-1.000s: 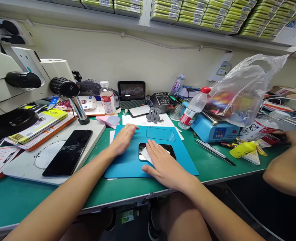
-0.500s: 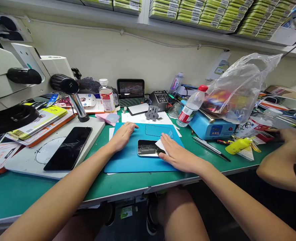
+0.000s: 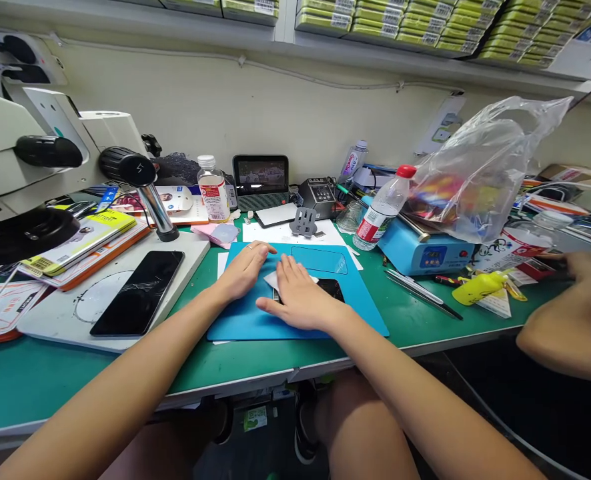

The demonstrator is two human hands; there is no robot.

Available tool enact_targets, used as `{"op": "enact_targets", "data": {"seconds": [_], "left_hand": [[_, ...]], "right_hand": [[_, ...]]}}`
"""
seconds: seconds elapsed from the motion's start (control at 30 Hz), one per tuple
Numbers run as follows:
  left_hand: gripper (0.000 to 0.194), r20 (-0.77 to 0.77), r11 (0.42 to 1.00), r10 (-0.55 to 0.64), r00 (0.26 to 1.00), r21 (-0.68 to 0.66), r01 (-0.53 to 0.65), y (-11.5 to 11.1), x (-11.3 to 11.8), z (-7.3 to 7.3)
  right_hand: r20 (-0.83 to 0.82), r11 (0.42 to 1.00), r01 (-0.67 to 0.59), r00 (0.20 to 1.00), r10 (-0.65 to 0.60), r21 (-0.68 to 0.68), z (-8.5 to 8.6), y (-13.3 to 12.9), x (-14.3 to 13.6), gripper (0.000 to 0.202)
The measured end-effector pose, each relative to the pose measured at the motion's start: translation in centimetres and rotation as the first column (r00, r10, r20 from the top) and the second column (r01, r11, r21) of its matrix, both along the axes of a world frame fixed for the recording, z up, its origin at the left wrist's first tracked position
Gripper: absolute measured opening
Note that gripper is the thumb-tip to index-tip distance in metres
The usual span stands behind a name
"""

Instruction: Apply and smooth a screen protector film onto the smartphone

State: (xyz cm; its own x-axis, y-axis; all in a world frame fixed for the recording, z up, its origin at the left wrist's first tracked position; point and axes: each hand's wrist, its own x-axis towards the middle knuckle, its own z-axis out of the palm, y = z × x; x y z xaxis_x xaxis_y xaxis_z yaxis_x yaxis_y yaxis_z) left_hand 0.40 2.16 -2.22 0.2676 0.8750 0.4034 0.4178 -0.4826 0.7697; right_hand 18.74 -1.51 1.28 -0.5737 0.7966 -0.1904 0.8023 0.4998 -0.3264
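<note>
A smartphone [image 3: 333, 288] with a dark, glossy face lies on the blue mat [image 3: 255, 327], mostly covered by my right hand [image 3: 298, 293]. That hand is flat, fingers stretched out and thumb apart, pressing a white wipe [image 3: 271, 280] against the phone's left part. The wipe's edges show beside the fingers; the rest is hidden under the palm. Just to the left, my left hand [image 3: 245, 272] rests on the mat with its fingers extended and slightly bent, a ring on one of them. Nothing shows in it.
On the left, a second phone [image 3: 138, 293] lies on a microscope base [image 3: 55, 327]. Behind the mat stand a small screen [image 3: 260, 175] and a grey stand [image 3: 304, 222]. A red-capped bottle [image 3: 383, 210], blue device [image 3: 420, 257] and tweezers [image 3: 425, 293] are right, near another person's arm [image 3: 560, 327].
My right hand has slid left across the phone, carrying the white wipe from its right end to its left end. My left hand has stayed in place.
</note>
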Motion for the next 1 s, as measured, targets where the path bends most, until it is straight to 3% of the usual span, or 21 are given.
{"op": "enact_targets", "data": {"seconds": [0.13,0.27,0.43,0.7,1.0], "left_hand": [[0.056,-0.003,1.0,0.008,1.0,0.004,-0.008,0.0,0.0,0.0],[0.057,-0.012,1.0,0.013,1.0,-0.001,-0.013,0.0,0.0,0.0],[0.058,-0.016,1.0,0.015,1.0,-0.011,-0.016,0.0,-0.1,-0.1],[0.057,-0.023,0.999,0.0,1.0,-0.034,-0.001,0.0,-0.3,0.0],[0.057,-0.05,0.998,-0.013,0.999,-0.057,0.01,-0.2,-0.2,0.3]], "right_hand": [[-0.064,0.998,-0.037,0.997,0.04,0.053,-0.6,-0.4,-2.0,0.119],[-0.083,0.993,-0.04,0.995,0.05,0.109,-0.9,-1.5,-1.7,0.114],[-0.022,0.991,-0.09,0.995,0.093,0.099,-0.5,-3.4,1.5,0.106],[0.06,0.975,-0.022,0.998,0.008,0.22,-1.7,-6.1,7.5,0.102],[0.069,0.958,-0.091,0.995,0.075,0.273,-2.6,-8.1,10.1,0.107]]}}
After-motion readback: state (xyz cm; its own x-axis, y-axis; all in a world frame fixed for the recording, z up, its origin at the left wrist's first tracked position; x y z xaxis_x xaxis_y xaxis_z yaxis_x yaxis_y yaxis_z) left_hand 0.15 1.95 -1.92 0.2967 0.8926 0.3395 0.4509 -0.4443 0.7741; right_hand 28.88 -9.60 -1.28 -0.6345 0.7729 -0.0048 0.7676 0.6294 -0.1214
